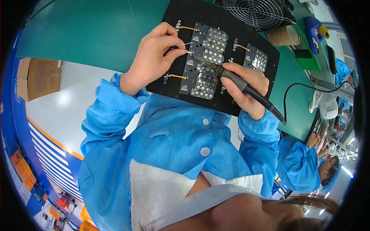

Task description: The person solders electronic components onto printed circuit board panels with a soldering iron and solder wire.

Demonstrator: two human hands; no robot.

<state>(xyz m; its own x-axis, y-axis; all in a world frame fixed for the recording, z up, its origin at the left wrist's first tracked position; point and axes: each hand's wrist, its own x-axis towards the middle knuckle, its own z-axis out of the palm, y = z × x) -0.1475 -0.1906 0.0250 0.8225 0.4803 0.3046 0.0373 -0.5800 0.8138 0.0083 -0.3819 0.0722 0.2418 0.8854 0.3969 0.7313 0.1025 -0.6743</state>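
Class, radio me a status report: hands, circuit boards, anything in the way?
Left hand: pinching thin silvery wire. Right hand: gripping soldering iron. Circuit boards: on black panel, iron's shaft partly covering one.

Matt plastic soldering-iron handle [239, 81]

A slanted black soldering iron [237, 80] and thin wire [186, 44] overhang circuit boards [212, 56].

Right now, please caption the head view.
Soldering iron in the right grip, thin wire in the left grip, over circuit boards.
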